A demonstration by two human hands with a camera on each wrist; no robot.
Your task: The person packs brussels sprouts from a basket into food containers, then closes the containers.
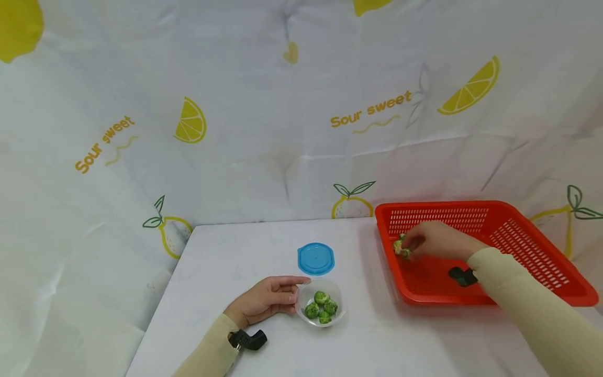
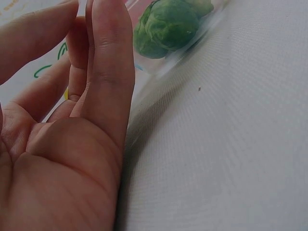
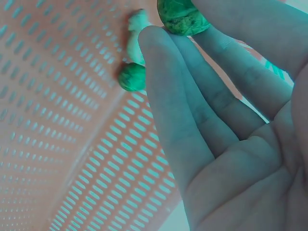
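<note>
My left hand (image 1: 264, 301) rests against the left side of a small clear plastic bowl (image 1: 341, 306), index finger straight along its rim. Several green Brussels sprouts (image 1: 322, 298) lie in the bowl; the left wrist view shows one sprout (image 2: 168, 26) through its wall. Inside the left end of a red basket (image 1: 400, 290), my right hand (image 1: 438, 241) pinches a Brussels sprout (image 3: 182, 18) between thumb and fingertips. Beside those fingers are more loose sprouts (image 3: 132, 77) near the basket's wall. Behind the bowl lies a round blue lid (image 1: 315, 258), flat on the table.
The white table (image 1: 226, 262) ends at a white curtain (image 1: 264, 173) printed with lemons. The basket has raised slotted walls and stands at the table's right. Dark wrist devices (image 1: 249, 339) sit on both wrists, over light sleeves (image 1: 207, 353).
</note>
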